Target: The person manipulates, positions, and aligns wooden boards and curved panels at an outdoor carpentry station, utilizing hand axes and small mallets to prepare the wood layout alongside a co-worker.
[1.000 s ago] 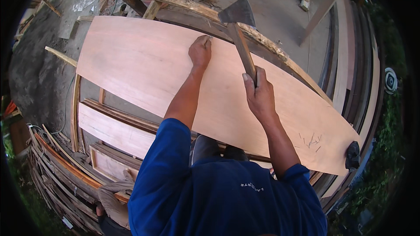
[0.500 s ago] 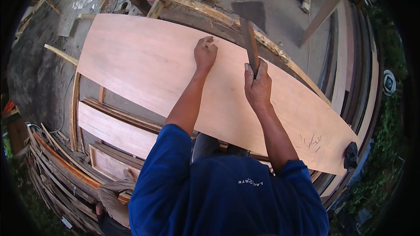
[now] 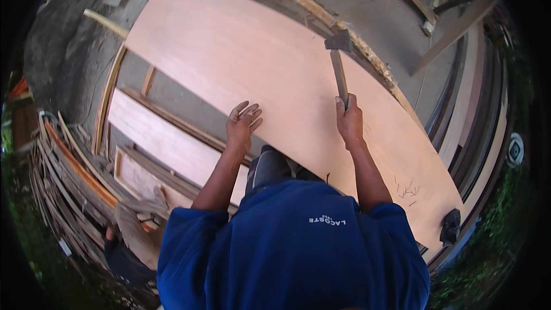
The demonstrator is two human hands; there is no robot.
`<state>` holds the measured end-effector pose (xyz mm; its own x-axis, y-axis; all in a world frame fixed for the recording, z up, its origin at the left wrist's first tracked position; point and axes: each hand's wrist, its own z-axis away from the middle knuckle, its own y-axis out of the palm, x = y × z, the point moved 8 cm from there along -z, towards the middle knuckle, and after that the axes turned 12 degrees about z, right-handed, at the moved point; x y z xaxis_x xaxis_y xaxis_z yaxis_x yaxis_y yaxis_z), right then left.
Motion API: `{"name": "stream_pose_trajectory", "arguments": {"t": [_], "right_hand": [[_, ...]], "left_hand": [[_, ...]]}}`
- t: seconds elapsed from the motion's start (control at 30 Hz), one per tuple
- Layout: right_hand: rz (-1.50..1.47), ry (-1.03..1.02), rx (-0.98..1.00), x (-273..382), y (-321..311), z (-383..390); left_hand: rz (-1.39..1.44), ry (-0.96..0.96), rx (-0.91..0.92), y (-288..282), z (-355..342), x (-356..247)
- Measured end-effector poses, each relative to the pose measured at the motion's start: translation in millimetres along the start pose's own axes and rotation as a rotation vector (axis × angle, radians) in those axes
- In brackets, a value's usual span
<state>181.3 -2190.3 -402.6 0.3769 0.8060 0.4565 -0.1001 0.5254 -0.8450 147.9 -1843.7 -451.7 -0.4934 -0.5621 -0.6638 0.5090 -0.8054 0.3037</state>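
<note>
My right hand (image 3: 349, 119) is closed round the wooden handle of a hammer (image 3: 340, 69). Its dark, wedge-shaped metal head points away from me, over the far edge of a long plywood sheet (image 3: 229, 40). My left hand (image 3: 243, 125) is at the sheet's near edge with its fingers spread and nothing in them; whether it touches the wood I cannot tell. Several loose nails (image 3: 406, 188) lie on the sheet's right part. A small nail (image 3: 314, 37) seems to stand near the far edge.
A crumpled black bag (image 3: 450, 227) sits at the sheet's right end. A rough timber rail (image 3: 367, 51) runs along the far side. Another person (image 3: 135, 224) is low at the left, beside stacked wood strips (image 3: 63, 189). Long boards (image 3: 465, 109) lie at the right.
My left hand has drawn back from the far edge to the near edge, and its fingers have spread. The hammer has tilted so that its head now shows. The view has shifted.
</note>
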Motion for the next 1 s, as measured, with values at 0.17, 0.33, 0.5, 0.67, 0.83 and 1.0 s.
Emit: {"name": "stream_pose_trajectory", "arguments": {"t": [0.17,0.33,0.5,0.67,0.83,1.0], "right_hand": [[0.041,-0.085,0.265,-35.3,38.9,81.9],[0.17,-0.248,0.433,-25.1,60.0,138.8],[0.316,-0.532,0.377,10.9,66.0,142.0],[0.361,-0.579,0.422,28.4,82.9,143.5],[0.319,-0.48,0.498,8.0,85.4,161.5],[0.118,-0.39,0.471,-12.3,72.3,164.7]], "left_hand": [[0.129,-0.051,-0.057,-66.3,45.5,49.2],[0.225,-0.202,-0.058,-102.3,68.0,110.8],[0.189,-0.165,-0.055,-94.5,94.1,122.4],[-0.055,-0.021,-0.111,-92.1,98.5,101.1],[0.187,0.116,-0.045,-90.7,74.8,88.6],[0.272,0.281,0.011,-91.1,32.3,72.8]]}}
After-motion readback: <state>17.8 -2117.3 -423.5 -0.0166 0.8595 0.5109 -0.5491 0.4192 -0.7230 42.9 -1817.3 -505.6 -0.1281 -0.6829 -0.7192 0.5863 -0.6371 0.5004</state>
